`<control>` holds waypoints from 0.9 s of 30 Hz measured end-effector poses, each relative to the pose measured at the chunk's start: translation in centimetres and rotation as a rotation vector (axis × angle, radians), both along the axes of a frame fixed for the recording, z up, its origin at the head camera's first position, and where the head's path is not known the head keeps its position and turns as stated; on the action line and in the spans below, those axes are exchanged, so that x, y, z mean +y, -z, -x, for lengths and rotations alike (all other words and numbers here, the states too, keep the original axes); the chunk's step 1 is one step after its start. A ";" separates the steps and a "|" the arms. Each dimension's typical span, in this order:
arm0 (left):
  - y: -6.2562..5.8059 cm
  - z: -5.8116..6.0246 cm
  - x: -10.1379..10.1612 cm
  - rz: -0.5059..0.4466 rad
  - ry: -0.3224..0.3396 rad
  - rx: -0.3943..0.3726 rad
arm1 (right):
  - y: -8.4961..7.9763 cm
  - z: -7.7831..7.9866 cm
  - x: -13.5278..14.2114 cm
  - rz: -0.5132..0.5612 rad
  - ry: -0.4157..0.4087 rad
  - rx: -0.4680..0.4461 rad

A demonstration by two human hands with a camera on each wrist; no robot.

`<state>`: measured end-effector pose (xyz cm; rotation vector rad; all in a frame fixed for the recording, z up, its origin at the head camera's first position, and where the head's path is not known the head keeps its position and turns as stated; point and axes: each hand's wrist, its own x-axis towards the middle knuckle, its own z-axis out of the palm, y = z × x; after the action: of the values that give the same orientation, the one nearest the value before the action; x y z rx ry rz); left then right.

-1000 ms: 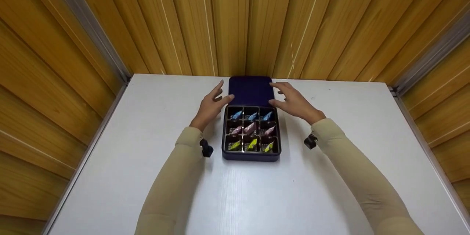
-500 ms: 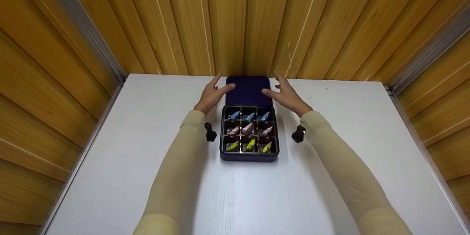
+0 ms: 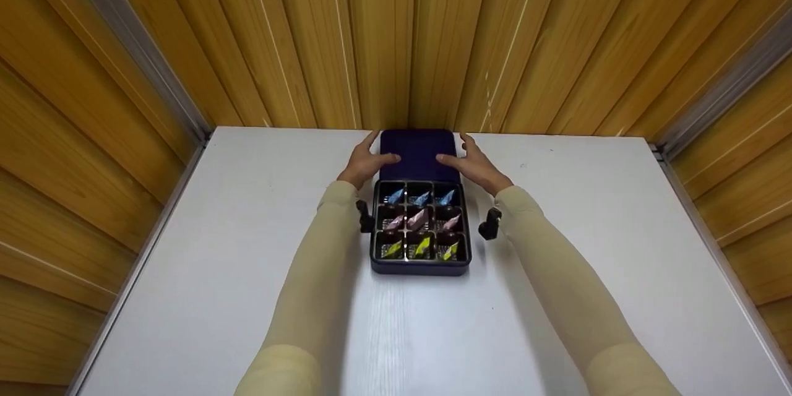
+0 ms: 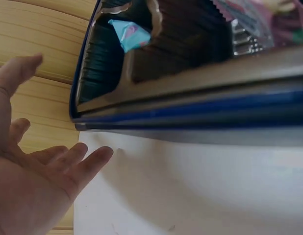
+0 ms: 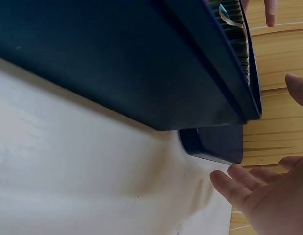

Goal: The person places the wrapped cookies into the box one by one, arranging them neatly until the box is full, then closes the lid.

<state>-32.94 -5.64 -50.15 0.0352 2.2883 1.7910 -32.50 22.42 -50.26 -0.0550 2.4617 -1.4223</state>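
Observation:
A dark blue tin box point(image 3: 421, 268) stands on the table, its inside split into small compartments. Wrapped candies lie in them: blue ones point(image 3: 421, 198) at the back, pink ones point(image 3: 417, 219) midway, yellow ones point(image 3: 422, 247) in front. Directly behind the box is its dark blue lid point(image 3: 417, 148). My left hand point(image 3: 366, 164) is at the lid's left side, my right hand point(image 3: 475, 167) at its right, both thumbs over its top. In the right wrist view a small gap separates the fingers point(image 5: 229, 188) from the lid point(image 5: 220, 142). Left contact cannot be told.
The white table point(image 3: 278, 210) ends at a wood-patterned wall point(image 3: 396, 43) close behind the lid. Similar walls with metal posts rise on the left and right. A small black device point(image 3: 490, 224) sits at each wrist.
Both hands have reached farther back and moved inward along the lid's sides, thumbs now farther over its top. The box, candies and lid stay in place.

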 end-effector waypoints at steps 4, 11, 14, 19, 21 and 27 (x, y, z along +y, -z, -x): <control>0.3 0.0 0.3 -0.060 0.010 -0.036 | 0.1 0.0 -0.1 -0.002 0.004 -0.038; 0.6 -0.3 0.0 -0.062 0.039 -0.066 | 0.3 0.0 -0.5 -0.001 0.006 -0.063; 0.7 -0.5 -0.3 -0.042 0.054 -0.077 | 0.5 -0.2 -0.7 -0.004 0.023 -0.056; 0.6 -0.5 -0.6 -0.002 0.068 -0.093 | 0.5 -0.3 -0.8 0.016 0.039 -0.035; 0.7 -0.5 -0.6 -0.012 0.064 -0.105 | 0.6 -0.3 -0.8 0.026 0.045 -0.040; 1.3 -0.4 -0.9 -0.082 0.040 -0.138 | 0.9 -0.4 -0.7 0.063 0.075 -0.067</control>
<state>-32.57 -6.57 -51.46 -0.0271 2.1044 1.8074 -32.07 21.68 -51.20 0.0708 2.3883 -1.5071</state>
